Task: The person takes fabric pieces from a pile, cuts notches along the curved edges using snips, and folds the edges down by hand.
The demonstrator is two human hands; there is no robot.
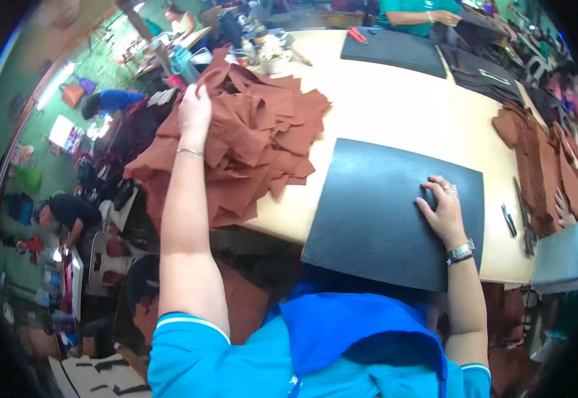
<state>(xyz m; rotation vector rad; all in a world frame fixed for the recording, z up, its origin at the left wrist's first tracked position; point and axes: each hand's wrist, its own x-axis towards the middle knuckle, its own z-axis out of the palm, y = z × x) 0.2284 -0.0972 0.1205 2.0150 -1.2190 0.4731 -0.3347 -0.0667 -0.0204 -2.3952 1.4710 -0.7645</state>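
Note:
My left hand (195,109) is stretched out to a large heap of reddish-brown leather pieces (249,132) at the left of the table. Its fingers are curled at the heap's upper left edge, closed on a brown leather piece; the fingertips are partly hidden. A black cutting mat (375,205) lies in front of me. My right hand (440,207) rests flat on the mat's right part, fingers apart, holding nothing.
Snips (508,221) and dark shears (524,212) lie right of the mat. More brown pieces (534,152) are stacked farther right, near another person's hand (564,207). Across the pale table (395,99), a co-worker (412,16) stands by another black mat (395,52) with a red-handled tool (357,35).

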